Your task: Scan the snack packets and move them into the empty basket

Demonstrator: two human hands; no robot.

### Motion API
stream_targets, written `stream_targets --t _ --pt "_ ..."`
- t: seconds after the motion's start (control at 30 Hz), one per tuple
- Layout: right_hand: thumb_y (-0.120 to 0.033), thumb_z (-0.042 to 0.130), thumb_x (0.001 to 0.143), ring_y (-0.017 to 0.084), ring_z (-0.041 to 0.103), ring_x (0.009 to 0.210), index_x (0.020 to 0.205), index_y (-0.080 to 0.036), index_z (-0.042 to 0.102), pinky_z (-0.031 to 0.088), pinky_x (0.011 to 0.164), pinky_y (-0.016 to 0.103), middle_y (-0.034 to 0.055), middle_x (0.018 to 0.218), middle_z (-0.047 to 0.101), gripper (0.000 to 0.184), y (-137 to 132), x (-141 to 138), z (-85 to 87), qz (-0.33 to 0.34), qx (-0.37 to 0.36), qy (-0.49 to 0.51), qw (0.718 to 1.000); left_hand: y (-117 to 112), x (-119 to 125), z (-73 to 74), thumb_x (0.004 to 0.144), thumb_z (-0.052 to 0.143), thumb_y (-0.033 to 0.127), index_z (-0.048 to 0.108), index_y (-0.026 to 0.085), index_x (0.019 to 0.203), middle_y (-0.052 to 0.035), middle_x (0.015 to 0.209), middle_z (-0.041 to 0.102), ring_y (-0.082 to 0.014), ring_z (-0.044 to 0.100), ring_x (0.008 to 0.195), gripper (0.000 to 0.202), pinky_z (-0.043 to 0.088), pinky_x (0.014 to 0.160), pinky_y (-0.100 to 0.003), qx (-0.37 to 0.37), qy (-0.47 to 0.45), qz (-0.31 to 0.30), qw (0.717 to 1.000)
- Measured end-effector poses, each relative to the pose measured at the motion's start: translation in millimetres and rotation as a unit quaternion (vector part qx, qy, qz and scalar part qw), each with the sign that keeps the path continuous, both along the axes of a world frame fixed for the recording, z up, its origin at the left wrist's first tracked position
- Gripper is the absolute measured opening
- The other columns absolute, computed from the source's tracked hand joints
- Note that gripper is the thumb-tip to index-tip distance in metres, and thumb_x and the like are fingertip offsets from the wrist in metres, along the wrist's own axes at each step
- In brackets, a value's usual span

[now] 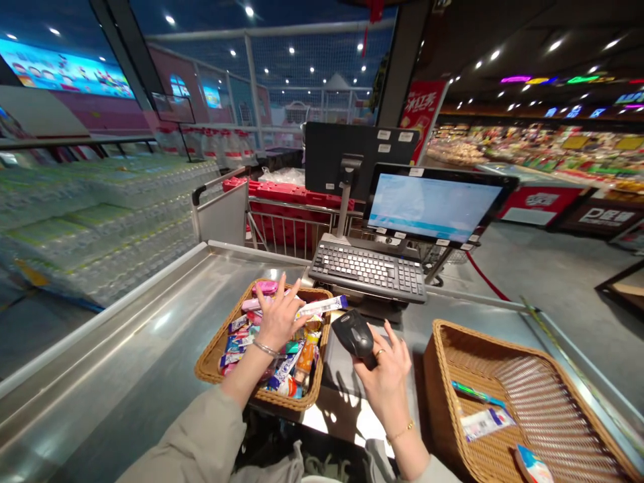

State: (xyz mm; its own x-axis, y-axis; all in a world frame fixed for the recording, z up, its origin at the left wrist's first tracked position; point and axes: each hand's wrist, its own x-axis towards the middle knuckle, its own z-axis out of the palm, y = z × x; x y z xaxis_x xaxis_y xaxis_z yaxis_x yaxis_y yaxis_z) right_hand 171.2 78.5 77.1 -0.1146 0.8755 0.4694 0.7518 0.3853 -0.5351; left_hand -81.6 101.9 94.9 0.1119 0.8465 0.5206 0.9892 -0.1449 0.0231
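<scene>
— Why does the right hand (386,365) clasp the black plastic scanner (353,333)?
— Probably so its head faces the slim white-and-purple packet (326,306) by the filled brown wicker basket (208,367)'s far right corner.
— Left hand (278,318)?
— Spread; whether pinching, I can't tell.

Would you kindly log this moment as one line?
left hand: by white packet, grip unclear; right hand: holding black scanner; left basket: many packaged items; right basket: three visible items
</scene>
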Motion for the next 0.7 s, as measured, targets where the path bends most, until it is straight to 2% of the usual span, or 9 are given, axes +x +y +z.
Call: stream_targets --t 0.23,0.7 --pt "-0.024 0.055 0.072 0.030 0.037 0.136 0.100 -0.026 0.068 0.021 0.109 0.061 0.0040 0.124 0.065 0.030 -4.4 8.5 1.7 -0.011 0.009 -0.010 1.000 3.4 14.8 1.6 0.085 0.062 0.039 0.067 0.024 0.092 -0.0087 0.143 0.051 -0.0393 0.021 0.144 0.018 -0.015 0.104 -0.076 0.002 -0.005 -0.022 1.000" --pt "-0.024 0.056 0.073 0.031 0.038 0.135 0.099 -0.026 0.069 0.020 0.109 0.062 0.0034 0.123 0.066 0.029 -8.2 15.3 3.6 -0.013 0.004 0.005 1.000 6.0 23.2 4.2 0.086 0.060 0.042 0.067 0.024 0.090 -0.0067 0.145 0.049 -0.0385 0.021 0.144 0.020 -0.018 0.104 -0.075 0.009 -0.013 -0.032 0.999"
